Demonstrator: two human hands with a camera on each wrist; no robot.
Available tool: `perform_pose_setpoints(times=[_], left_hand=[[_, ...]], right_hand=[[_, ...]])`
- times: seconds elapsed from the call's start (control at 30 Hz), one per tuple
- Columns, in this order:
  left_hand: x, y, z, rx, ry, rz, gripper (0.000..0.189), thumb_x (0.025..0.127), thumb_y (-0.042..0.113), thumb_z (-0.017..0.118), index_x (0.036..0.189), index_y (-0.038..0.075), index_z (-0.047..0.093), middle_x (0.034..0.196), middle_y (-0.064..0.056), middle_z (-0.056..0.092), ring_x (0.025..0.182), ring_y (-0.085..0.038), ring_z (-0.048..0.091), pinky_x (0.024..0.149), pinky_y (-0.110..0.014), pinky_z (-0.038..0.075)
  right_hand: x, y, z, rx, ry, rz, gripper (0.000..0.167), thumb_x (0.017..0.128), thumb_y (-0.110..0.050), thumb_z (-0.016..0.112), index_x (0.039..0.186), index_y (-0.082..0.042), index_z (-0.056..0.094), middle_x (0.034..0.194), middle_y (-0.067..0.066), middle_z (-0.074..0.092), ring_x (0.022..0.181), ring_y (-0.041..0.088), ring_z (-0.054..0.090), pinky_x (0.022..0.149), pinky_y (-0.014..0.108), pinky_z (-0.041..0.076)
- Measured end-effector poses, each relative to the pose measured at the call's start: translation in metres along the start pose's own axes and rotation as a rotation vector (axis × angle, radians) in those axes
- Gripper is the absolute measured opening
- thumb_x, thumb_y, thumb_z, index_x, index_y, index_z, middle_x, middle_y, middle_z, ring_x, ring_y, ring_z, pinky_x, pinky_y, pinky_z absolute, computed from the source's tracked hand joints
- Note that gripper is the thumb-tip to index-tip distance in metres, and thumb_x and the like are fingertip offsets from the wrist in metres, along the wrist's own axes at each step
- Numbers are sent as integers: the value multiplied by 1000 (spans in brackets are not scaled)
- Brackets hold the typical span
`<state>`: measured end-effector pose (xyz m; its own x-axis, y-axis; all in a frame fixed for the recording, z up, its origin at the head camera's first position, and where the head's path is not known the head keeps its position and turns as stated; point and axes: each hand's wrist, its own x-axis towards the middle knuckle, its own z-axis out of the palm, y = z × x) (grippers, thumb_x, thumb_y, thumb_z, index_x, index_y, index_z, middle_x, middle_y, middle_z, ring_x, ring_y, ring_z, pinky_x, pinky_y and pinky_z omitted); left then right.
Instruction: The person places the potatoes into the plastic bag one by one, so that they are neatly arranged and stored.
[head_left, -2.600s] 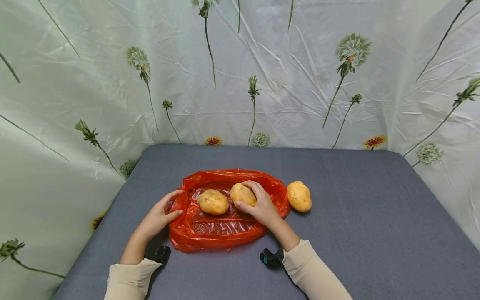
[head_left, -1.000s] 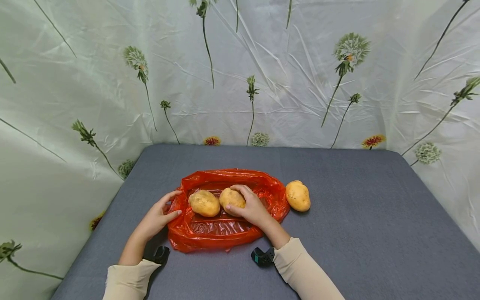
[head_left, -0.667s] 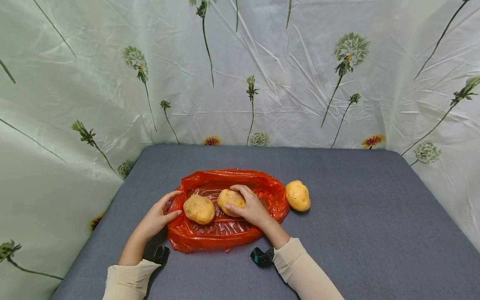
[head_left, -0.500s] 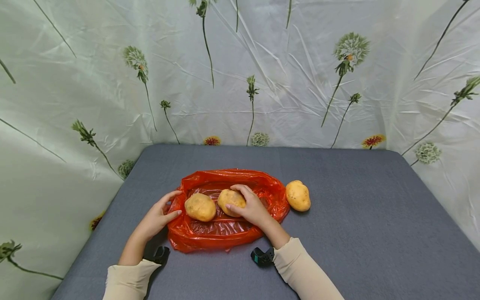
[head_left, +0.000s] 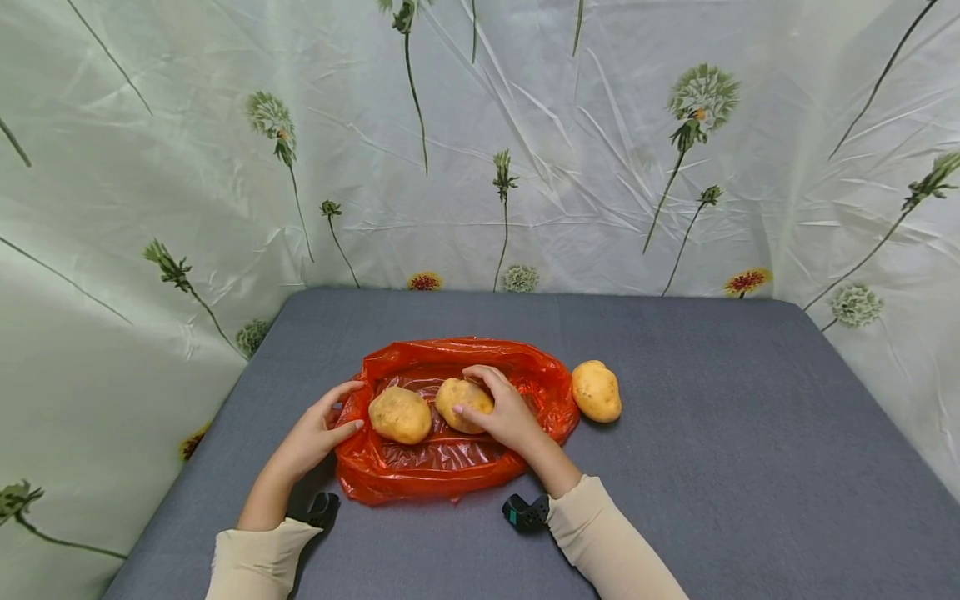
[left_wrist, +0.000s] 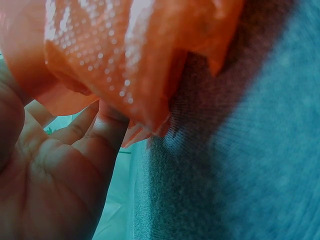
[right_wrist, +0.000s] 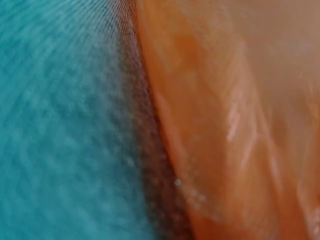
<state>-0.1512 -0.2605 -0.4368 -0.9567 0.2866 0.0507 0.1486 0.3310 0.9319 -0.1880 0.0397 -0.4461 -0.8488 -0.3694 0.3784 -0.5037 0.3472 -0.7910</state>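
A red plastic bag [head_left: 450, 481] lies spread with its mouth upward on the table. Inside it sit two potatoes side by side, a left potato [head_left: 400, 415] and a right potato [head_left: 463, 406]. My right hand [head_left: 510, 417] is over the right potato, thumb and fingers loosely curved about it. At the bag's left rim is my left hand [head_left: 315, 433], its thumb and fingers apart and touching the plastic. The left wrist view has the left hand's palm [left_wrist: 55, 180] with fingers partly hidden behind the bag. Only bag and cloth show in the right wrist view, blurred.
A third potato [head_left: 597, 392] rests on the grey table [head_left: 712, 467] just right of the bag. Behind and to the left hangs a pale curtain [head_left: 465, 208] printed with flowers. Black wrist devices [head_left: 525, 512] lie beneath the forearms.
The right hand and its potato have shifted left within the bag. The left potato has also moved left and turned. Most recently the right hand has risen slightly while its potato stays put.
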Motion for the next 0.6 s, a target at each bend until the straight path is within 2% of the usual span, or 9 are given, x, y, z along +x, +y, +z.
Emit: perform_pose_setpoints(times=[0.2, 0.4, 0.6], left_hand=[[0, 0, 0, -1, 0, 3, 53, 86, 4, 59, 133, 4, 34, 133, -25, 31, 100, -37, 50, 71, -29, 48], [1, -1, 0, -9, -3, 3, 54, 86, 4, 59, 133, 4, 33, 132, -25, 32, 99, -37, 51, 71, -30, 49], [1, -1, 0, -12, -4, -4, 54, 86, 6, 59, 133, 5, 33, 131, -26, 33, 98, -37, 51, 71, -31, 49]], right_hand=[[0, -1, -2, -1, 22, -38, 50, 77, -20, 72, 118, -1, 51, 117, 3, 51, 111, 15, 46, 92, 35, 37], [0, -4, -6, -19, 44, -59, 48, 77, -19, 72, 119, -7, 52, 118, 1, 51, 112, 13, 45, 93, 33, 36], [0, -6, -9, -3, 64, -77, 47, 77, -18, 72, 118, -6, 53, 119, 2, 51, 113, 12, 44, 93, 33, 36]])
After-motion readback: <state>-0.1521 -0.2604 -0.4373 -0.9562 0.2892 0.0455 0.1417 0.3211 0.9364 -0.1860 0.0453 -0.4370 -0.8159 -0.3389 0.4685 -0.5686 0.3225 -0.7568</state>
